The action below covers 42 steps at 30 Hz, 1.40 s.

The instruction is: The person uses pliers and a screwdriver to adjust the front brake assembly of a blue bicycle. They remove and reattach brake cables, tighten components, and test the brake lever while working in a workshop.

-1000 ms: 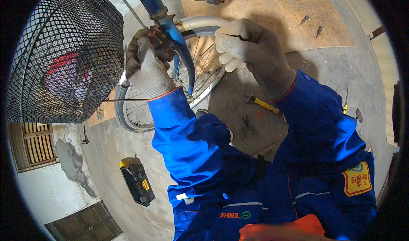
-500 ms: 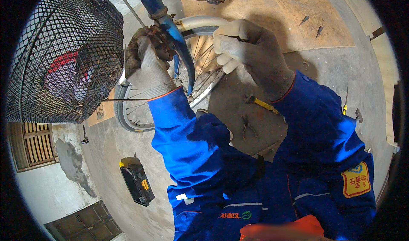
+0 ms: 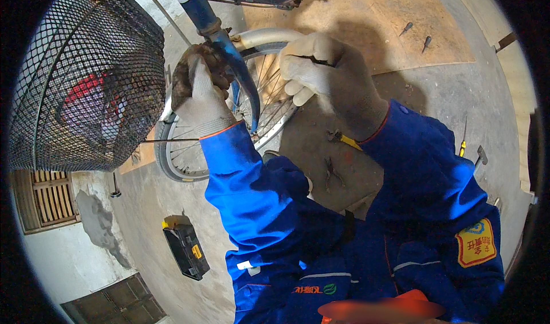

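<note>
My gloved left hand [image 3: 200,89] has its fingers curled around the rusty brake assembly at the front fork [image 3: 243,72] of a blue bicycle; its fingertips are partly hidden. My gloved right hand [image 3: 326,80] is closed just right of the fork, over the front wheel [image 3: 165,152], with thumb and index finger together; whatever they hold, if anything, is hidden. A black mesh basket [image 3: 86,49] is left of my left hand. Under my right forearm lie a yellow-handled tool [image 3: 349,142] and dark pliers [image 3: 334,172] on the concrete floor.
An open black toolbox [image 3: 186,252] lies at lower left. A wooden board [image 3: 421,9] holds two small dark-handled tools [image 3: 427,42]. A yellow screwdriver [image 3: 462,149] and a hammer [image 3: 481,155] lie at right. A wall with a slatted opening [image 3: 48,198] is at left.
My right hand has shifted slightly left and down, closer to the fork. My left hand stays on the brake assembly, and the bicycle frame appears slightly shifted in the picture.
</note>
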Each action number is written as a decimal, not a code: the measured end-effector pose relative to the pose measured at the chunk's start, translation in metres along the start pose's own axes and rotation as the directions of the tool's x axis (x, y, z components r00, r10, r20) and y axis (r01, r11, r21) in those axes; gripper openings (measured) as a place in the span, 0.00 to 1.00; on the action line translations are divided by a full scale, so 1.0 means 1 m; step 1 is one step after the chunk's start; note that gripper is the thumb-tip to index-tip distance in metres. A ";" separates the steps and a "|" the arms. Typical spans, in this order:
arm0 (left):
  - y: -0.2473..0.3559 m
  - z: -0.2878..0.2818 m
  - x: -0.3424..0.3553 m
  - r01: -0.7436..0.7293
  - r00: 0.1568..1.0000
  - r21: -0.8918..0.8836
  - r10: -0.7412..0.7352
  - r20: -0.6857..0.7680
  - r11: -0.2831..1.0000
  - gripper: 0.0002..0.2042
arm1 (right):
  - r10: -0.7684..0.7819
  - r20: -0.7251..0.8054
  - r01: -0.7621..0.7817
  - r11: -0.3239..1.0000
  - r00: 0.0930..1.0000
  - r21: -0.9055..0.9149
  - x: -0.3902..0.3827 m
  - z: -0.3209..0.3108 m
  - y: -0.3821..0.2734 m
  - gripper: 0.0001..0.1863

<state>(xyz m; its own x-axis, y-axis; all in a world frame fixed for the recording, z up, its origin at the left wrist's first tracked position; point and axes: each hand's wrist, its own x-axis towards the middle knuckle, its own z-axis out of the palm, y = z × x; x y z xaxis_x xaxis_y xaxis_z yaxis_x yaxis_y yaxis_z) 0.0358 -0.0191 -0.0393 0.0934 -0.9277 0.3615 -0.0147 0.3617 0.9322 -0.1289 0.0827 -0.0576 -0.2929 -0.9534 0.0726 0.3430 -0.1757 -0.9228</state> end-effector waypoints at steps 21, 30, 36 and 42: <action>-0.009 -0.003 0.003 -0.024 0.999 -0.038 0.026 0.045 0.999 0.13 | 0.008 0.034 -0.007 1.000 0.999 -0.023 0.001 0.001 0.003 0.10; -0.009 -0.012 0.009 -0.140 0.990 0.086 0.139 0.014 0.986 0.11 | 0.014 0.028 -0.013 1.000 1.000 -0.028 0.000 -0.001 0.000 0.12; -0.004 -0.030 0.005 0.068 0.998 -0.003 -0.068 0.014 0.998 0.12 | 0.014 0.022 -0.013 0.998 1.000 -0.057 0.001 -0.004 -0.001 0.12; 0.009 -0.038 0.001 0.370 0.927 -0.298 -0.329 0.178 0.880 0.15 | 0.013 0.031 -0.011 0.997 0.999 -0.078 0.001 -0.004 -0.004 0.12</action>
<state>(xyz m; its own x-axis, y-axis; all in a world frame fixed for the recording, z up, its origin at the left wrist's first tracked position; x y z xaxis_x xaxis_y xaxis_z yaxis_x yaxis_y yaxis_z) 0.0736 -0.0134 -0.0313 -0.0855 -0.9958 0.0320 0.3185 0.0031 0.9479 -0.1339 0.0831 -0.0552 -0.2606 -0.9628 0.0720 0.2754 -0.1456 -0.9502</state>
